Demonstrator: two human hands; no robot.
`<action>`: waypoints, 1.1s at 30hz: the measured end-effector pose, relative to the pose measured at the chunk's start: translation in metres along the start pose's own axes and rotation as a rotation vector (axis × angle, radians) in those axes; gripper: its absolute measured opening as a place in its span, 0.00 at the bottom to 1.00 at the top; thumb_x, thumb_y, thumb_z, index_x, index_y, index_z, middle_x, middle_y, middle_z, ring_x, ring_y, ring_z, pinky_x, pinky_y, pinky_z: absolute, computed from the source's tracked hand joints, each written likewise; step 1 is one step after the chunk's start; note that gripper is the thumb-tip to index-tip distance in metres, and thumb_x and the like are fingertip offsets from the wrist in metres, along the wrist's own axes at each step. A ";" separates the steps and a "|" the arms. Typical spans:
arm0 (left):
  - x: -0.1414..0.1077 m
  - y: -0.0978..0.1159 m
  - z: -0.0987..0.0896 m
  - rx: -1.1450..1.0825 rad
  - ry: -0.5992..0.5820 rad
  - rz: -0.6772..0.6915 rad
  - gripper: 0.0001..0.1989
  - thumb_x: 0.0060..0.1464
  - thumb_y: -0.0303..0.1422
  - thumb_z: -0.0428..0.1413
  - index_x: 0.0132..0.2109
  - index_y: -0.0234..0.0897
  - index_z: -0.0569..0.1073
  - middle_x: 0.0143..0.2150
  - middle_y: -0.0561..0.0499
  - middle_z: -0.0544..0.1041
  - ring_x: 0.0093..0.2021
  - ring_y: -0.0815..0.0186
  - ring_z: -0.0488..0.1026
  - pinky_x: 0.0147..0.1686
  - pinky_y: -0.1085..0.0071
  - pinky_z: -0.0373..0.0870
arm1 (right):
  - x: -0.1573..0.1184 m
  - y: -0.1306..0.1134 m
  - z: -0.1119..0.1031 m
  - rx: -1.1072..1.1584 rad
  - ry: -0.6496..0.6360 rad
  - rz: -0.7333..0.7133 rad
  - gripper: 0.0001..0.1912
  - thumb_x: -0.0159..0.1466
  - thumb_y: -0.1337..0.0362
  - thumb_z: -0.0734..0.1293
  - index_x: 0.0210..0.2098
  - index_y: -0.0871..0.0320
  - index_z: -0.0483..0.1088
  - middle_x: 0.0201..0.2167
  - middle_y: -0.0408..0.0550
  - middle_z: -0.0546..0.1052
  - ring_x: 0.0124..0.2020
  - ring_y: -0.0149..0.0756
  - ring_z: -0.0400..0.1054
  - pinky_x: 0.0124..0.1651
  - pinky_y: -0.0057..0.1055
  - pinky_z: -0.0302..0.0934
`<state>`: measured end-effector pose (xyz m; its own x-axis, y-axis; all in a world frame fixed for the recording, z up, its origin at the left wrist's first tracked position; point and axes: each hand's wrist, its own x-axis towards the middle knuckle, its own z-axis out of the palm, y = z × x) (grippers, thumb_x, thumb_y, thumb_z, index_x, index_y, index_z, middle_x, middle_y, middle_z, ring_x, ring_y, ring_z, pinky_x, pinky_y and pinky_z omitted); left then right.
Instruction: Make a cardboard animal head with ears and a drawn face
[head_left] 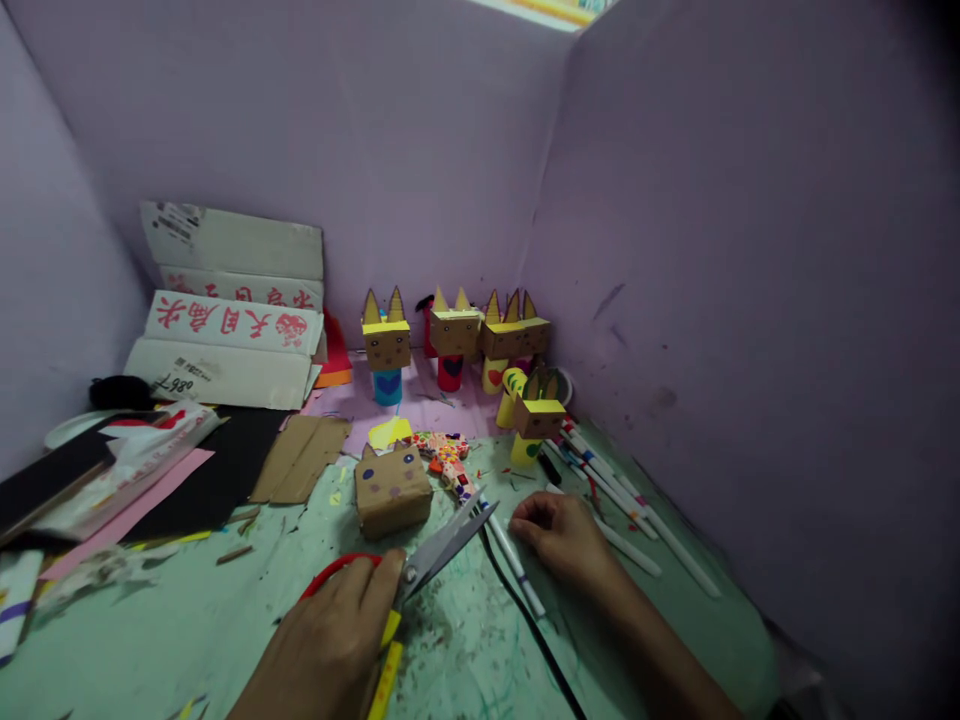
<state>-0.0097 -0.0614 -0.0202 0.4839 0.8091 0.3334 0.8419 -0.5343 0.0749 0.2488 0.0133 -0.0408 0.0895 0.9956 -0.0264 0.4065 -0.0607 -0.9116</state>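
Red-handled scissors (442,545) are in my left hand (337,630), their blades slightly apart and pointing up and to the right. My right hand (562,535) is curled with thumb and fingertips together, just right of the blade tips; whatever it may pinch is too small to make out. A brown cardboard box head (394,492) with small ears and drawn spots rests just beyond the scissors. Between the hands lie a white marker (514,560) and a black cable (525,615). Yellow strips (386,680) show beside my left hand.
Several box-headed paper figures (388,350) stand at the back. Markers (637,510) line the right wall. Folded white cardboard (232,335) leans at the back left, with black paper (217,470), brown cardboard (304,460) and a plastic packet (135,465) before it. Scraps litter the green table (247,610).
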 end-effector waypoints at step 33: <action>0.006 0.009 -0.004 0.173 -0.211 -0.021 0.29 0.41 0.18 0.47 0.54 0.28 0.69 0.40 0.37 0.76 0.37 0.53 0.75 0.31 0.61 0.75 | -0.036 -0.052 0.001 -0.549 -0.006 -1.065 0.12 0.58 0.73 0.65 0.39 0.54 0.75 0.41 0.53 0.75 0.35 0.41 0.65 0.31 0.33 0.62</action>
<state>-0.0005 -0.0621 -0.0137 0.4900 0.8621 0.1291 0.8716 -0.4822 -0.0881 0.2234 -0.0194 0.0071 -0.5310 0.5642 0.6322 0.6078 0.7735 -0.1797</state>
